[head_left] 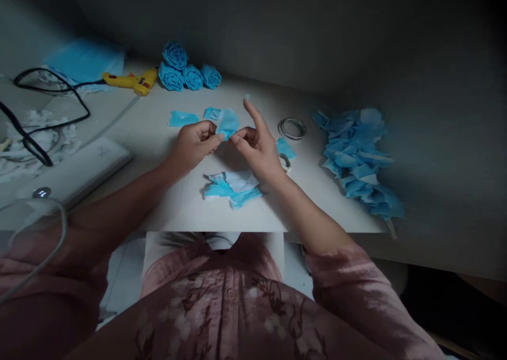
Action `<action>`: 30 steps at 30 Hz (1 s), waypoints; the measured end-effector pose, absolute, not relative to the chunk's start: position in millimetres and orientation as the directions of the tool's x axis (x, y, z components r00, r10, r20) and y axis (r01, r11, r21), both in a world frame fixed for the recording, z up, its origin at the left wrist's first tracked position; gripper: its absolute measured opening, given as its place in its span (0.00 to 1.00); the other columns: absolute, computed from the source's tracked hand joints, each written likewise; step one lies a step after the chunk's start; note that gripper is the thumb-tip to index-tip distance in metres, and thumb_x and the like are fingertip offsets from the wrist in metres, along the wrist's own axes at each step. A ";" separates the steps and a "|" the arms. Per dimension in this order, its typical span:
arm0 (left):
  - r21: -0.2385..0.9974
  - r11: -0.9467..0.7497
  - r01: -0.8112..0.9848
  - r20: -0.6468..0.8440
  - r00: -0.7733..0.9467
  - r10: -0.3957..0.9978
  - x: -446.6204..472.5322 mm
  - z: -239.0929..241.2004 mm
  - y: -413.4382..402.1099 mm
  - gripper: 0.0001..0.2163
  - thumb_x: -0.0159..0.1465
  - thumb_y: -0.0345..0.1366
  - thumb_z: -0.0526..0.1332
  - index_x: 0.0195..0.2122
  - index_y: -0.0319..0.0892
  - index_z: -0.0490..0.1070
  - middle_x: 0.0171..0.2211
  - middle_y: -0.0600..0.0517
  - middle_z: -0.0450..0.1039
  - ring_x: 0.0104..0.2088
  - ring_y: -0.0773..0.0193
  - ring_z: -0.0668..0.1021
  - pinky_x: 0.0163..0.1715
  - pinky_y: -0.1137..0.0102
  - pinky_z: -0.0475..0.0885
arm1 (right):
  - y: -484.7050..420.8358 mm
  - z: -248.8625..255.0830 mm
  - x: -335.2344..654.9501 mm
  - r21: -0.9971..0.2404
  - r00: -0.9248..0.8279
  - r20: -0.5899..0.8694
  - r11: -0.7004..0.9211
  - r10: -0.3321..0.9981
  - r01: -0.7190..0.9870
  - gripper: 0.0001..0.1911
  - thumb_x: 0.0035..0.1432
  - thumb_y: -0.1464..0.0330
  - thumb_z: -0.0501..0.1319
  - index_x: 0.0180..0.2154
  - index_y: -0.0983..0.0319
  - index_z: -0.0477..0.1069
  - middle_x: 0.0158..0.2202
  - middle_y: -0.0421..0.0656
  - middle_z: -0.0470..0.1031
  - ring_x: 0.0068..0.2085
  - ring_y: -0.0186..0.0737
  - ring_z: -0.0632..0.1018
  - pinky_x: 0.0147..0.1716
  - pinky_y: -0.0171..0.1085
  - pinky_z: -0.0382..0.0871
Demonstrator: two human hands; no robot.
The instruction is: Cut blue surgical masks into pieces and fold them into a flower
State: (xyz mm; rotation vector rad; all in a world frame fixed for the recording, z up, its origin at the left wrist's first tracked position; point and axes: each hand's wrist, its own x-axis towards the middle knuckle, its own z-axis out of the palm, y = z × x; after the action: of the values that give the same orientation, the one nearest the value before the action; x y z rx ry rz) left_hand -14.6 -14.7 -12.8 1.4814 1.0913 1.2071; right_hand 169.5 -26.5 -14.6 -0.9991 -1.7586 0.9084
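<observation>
Between my hands, over the middle of the table, is a small light-blue fabric piece (228, 121). My left hand (193, 144) is closed, pinching its lower left edge. My right hand (259, 150) pinches its lower right corner with thumb and curled fingers, while the index finger points up with a tiny pale bit (247, 96) at its tip. Just behind the hands lie a flat blue scrap (182, 119) and a smaller folded scrap (211, 113). Nearer to me, several loose blue and white pieces (233, 189) overlap on the table.
Several blue rolled fabric roses (192, 77) stand at the back beside a yellow glue gun (144, 82). Right of my hand are tape rings (293, 129) and a blue scrap (285, 148). A ruffled blue bundle (356, 159) lies far right. A white box-like device (83, 172) and cables are left.
</observation>
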 end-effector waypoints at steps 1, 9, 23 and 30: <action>0.974 -0.206 0.095 0.192 0.141 0.971 -14.1 -13.2 -15.1 0.11 0.57 0.34 0.66 0.23 0.43 0.64 0.17 0.57 0.66 0.20 0.72 0.67 0.21 0.75 0.61 | -25.2 -15.9 169.7 -0.885 -0.276 0.331 0.398 0.902 0.239 0.47 0.66 0.44 0.61 0.75 0.55 0.46 0.36 0.41 0.77 0.37 0.42 0.76 0.41 0.43 0.74; 0.971 -0.217 0.099 0.192 0.212 0.958 -15.1 -13.5 -15.4 0.09 0.57 0.37 0.68 0.25 0.42 0.68 0.19 0.57 0.67 0.20 0.71 0.67 0.21 0.74 0.62 | -19.5 -19.1 171.2 -0.893 -0.277 0.330 0.393 0.903 0.220 0.44 0.64 0.46 0.63 0.73 0.52 0.49 0.36 0.40 0.76 0.36 0.42 0.76 0.40 0.43 0.74; 0.996 -0.088 -0.031 0.093 0.256 0.962 -15.9 -10.0 -14.3 0.12 0.56 0.38 0.69 0.22 0.42 0.67 0.17 0.55 0.67 0.19 0.70 0.68 0.20 0.73 0.62 | -13.6 -11.9 179.4 -0.924 -0.386 0.322 0.376 0.864 0.073 0.51 0.59 0.46 0.68 0.74 0.53 0.46 0.33 0.38 0.75 0.36 0.41 0.77 0.38 0.41 0.73; 0.990 -0.059 -0.128 0.089 0.241 0.966 -23.0 -9.0 -9.9 0.14 0.58 0.36 0.68 0.20 0.42 0.64 0.18 0.54 0.66 0.20 0.70 0.69 0.23 0.71 0.63 | -9.3 -14.1 183.4 -0.960 -0.398 0.275 0.276 0.875 -0.055 0.56 0.56 0.52 0.72 0.75 0.55 0.45 0.33 0.36 0.76 0.35 0.38 0.77 0.37 0.39 0.72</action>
State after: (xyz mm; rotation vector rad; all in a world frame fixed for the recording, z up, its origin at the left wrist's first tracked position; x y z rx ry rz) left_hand -23.0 -9.9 -9.0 1.2816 0.9022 1.1314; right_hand 183.4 -9.3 -14.1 -0.7686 -1.6275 1.2723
